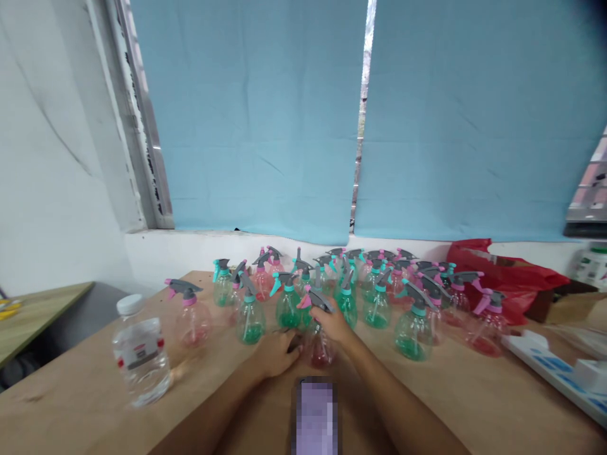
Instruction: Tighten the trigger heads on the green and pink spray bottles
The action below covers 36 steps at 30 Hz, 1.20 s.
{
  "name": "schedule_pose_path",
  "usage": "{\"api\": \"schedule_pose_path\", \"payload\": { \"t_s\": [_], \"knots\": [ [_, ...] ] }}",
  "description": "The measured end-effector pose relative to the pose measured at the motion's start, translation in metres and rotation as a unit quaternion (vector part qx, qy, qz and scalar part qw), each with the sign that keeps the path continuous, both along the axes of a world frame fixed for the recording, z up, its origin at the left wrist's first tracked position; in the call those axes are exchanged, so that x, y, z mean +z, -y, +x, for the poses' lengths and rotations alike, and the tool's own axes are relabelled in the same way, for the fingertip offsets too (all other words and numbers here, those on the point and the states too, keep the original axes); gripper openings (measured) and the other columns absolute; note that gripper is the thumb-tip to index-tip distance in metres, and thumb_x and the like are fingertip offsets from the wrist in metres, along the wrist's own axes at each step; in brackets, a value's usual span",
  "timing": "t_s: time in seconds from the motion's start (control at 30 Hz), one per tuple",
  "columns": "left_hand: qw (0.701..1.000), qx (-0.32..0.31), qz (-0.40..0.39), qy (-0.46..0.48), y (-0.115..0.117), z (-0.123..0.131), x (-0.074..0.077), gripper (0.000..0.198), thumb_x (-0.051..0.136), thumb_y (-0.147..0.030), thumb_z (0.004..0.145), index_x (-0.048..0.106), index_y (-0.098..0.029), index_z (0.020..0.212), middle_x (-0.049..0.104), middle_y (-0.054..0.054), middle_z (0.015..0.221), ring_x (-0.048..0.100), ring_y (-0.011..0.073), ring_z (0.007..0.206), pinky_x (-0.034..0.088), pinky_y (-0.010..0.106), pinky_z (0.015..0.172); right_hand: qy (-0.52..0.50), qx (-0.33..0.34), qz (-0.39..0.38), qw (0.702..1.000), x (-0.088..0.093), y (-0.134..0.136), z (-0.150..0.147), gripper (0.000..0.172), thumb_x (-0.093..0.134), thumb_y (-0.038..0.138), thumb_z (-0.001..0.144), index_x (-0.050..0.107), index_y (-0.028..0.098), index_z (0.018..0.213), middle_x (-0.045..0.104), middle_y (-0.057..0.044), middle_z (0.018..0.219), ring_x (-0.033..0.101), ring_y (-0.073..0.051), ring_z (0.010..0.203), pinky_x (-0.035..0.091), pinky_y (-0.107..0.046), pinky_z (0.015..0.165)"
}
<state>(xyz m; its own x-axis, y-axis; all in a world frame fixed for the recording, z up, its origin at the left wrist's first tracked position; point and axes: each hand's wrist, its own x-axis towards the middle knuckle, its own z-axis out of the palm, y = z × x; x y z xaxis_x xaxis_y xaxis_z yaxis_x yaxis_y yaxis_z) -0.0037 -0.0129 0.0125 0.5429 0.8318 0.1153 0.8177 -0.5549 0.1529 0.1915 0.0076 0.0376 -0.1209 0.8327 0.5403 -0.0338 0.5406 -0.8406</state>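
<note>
My right hand is wrapped over the grey spray head of a pink spray bottle that stands on the wooden table in front of me. My left hand lies curled beside that bottle's base on its left, touching or nearly touching it; something dark shows at its fingertips, but I cannot make it out. Behind the hands stand several round spray bottles, green and pink, with grey triggers. One pink bottle stands apart at the left.
A clear water bottle with a white cap stands at the near left. A red plastic bag lies at the back right. White and blue boxes lie along the right edge. A blurred purple patch sits between my forearms.
</note>
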Motion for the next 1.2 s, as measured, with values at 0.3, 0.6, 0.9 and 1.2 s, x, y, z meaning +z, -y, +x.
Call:
{"api": "schedule_pose_path", "payload": {
  "t_s": [0.3,0.6,0.9,1.2],
  "knots": [
    [1.000,-0.003,0.001,0.003,-0.001,0.000,-0.001,0.032,0.053,-0.040,0.096,0.063,-0.025,0.123,0.071,0.009,0.120,0.068,0.0314,0.108,0.051,0.039,0.090,0.007,0.047,0.003,0.999,0.004,0.002,0.005,0.033,0.054,0.019,0.069,0.078,0.022,0.092,0.057,0.003,0.067,0.043,-0.012,0.058,0.039,-0.026,0.059],
    [1.000,-0.004,-0.004,0.008,0.000,0.000,-0.001,0.037,0.051,-0.043,0.096,0.063,-0.025,0.127,0.070,0.010,0.122,0.068,0.0327,0.109,0.051,0.041,0.090,0.011,0.116,-0.036,0.992,0.009,0.002,0.008,0.019,0.053,0.018,0.062,0.070,0.021,0.071,0.065,0.000,0.067,0.041,-0.012,0.054,0.028,-0.025,0.051],
    [1.000,-0.002,-0.011,0.010,0.001,0.000,0.001,0.038,0.051,-0.043,0.096,0.063,-0.027,0.128,0.070,0.009,0.126,0.067,0.0316,0.112,0.051,0.041,0.094,0.021,0.103,-0.008,0.994,0.011,0.006,0.008,0.029,0.051,0.017,0.063,0.075,0.022,0.079,0.058,0.002,0.063,0.038,-0.012,0.055,0.031,-0.025,0.054],
    [1.000,-0.015,-0.004,0.016,0.001,0.000,0.001,0.036,0.052,-0.040,0.096,0.063,-0.026,0.127,0.070,0.009,0.124,0.067,0.0314,0.112,0.051,0.040,0.095,0.038,0.082,-0.003,0.996,0.009,0.007,0.009,0.036,0.051,0.019,0.067,0.078,0.024,0.090,0.056,0.002,0.065,0.041,-0.013,0.058,0.040,-0.025,0.059]
  ]
}}
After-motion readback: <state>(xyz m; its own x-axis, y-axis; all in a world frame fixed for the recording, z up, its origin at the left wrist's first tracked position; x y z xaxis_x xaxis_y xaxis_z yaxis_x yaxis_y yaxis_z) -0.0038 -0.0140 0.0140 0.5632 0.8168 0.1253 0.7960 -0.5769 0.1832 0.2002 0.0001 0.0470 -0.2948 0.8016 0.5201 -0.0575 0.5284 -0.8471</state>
